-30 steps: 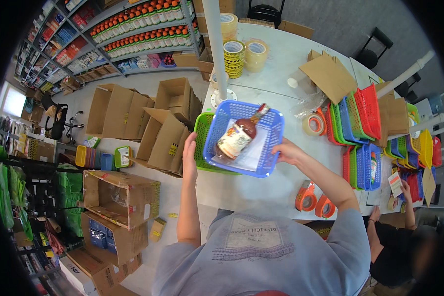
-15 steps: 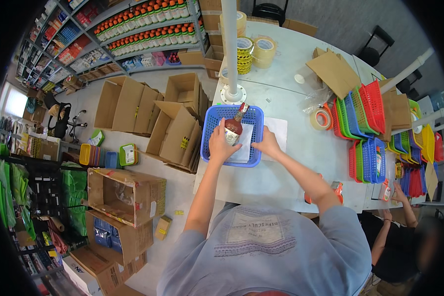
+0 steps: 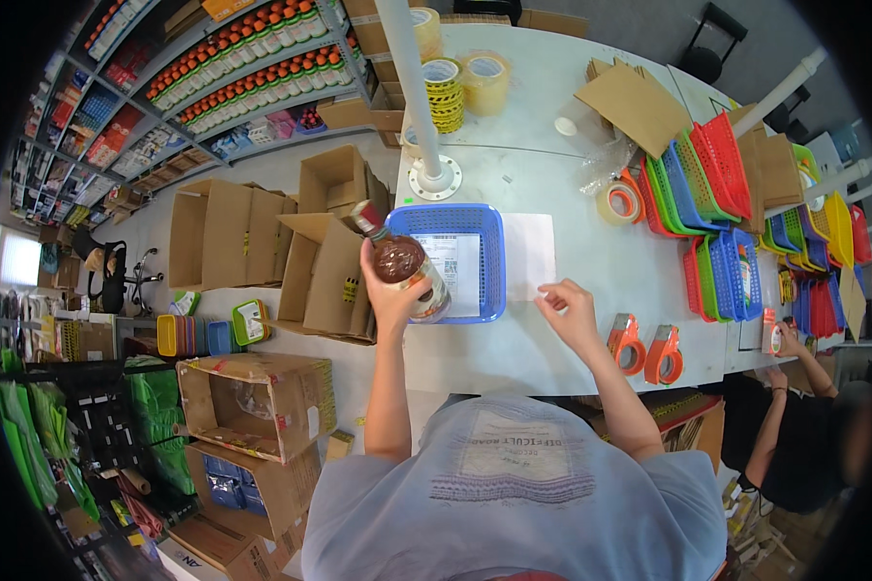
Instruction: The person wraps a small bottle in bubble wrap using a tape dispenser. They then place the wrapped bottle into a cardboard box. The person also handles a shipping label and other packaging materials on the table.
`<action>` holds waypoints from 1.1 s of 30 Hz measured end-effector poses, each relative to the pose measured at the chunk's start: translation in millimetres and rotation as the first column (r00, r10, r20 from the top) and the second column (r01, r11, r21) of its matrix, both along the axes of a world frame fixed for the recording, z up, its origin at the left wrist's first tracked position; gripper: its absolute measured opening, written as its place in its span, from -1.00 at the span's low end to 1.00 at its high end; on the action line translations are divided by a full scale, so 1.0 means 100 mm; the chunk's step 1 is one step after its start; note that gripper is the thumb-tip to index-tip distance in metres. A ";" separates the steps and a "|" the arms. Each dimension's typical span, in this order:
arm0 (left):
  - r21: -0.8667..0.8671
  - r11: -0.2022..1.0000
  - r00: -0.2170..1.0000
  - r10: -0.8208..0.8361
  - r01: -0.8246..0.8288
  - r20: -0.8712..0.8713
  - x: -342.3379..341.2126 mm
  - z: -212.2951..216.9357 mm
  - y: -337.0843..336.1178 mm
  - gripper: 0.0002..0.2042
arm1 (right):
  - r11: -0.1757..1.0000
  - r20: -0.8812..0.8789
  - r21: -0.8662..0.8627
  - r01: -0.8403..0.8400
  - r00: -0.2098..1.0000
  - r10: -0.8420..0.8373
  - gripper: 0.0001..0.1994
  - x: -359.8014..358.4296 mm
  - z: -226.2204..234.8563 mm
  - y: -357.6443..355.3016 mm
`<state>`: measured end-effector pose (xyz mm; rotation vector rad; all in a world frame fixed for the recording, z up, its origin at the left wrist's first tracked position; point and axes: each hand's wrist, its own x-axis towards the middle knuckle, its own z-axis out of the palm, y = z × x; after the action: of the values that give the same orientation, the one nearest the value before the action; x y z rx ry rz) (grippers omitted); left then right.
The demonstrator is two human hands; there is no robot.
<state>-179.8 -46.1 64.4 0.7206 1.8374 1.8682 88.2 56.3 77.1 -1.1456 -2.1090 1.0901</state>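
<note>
My left hand (image 3: 388, 298) is wrapped round a glass bottle (image 3: 400, 259) of dark brown-red liquid with a pale label. The bottle is tilted, its red-capped neck toward the upper left, and it is held over the left side of a blue plastic basket (image 3: 495, 266). Inside the basket lies a printed white sheet (image 3: 463, 263). Another blank white sheet (image 3: 531, 254) rests on the table just right of the basket. Above the table near that sheet's lower edge is my right hand (image 3: 569, 312), empty, its fingers loosely bent and apart.
Two orange tape dispensers (image 3: 664, 360) stand near the table's front edge. A white post (image 3: 434, 176) rises behind the basket. Stacked coloured baskets (image 3: 712, 208) are at right, where a co-worker's hands (image 3: 793, 341) show. Cardboard boxes (image 3: 327, 276) stand left of the table.
The bottle, lying in the basket before, is now lifted in my left hand and moved to the left. My right hand has left the basket's side and moved right and slightly nearer.
</note>
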 end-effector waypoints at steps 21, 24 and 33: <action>-0.050 0.981 0.976 -0.190 0.186 -0.109 1.89 -0.70 1.82 0.19 | 0.952 0.218 -0.050 0.304 0.933 -0.286 -0.76 1.77 -0.49 0.01; -0.088 0.985 0.977 -0.160 0.149 -0.139 1.88 -0.83 1.71 0.19 | 0.906 0.026 -0.239 0.349 0.935 -0.353 -0.81 1.71 -0.66 0.47; -0.125 0.990 0.988 -0.080 0.064 -0.129 1.86 -0.93 1.37 0.18 | 0.845 0.134 0.313 0.434 0.860 -0.492 -0.78 0.61 -1.15 3.41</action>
<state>6.5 90.7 -28.6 0.8757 1.9603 1.6834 149.1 397.3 -38.4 -1.5760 -1.8965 0.4517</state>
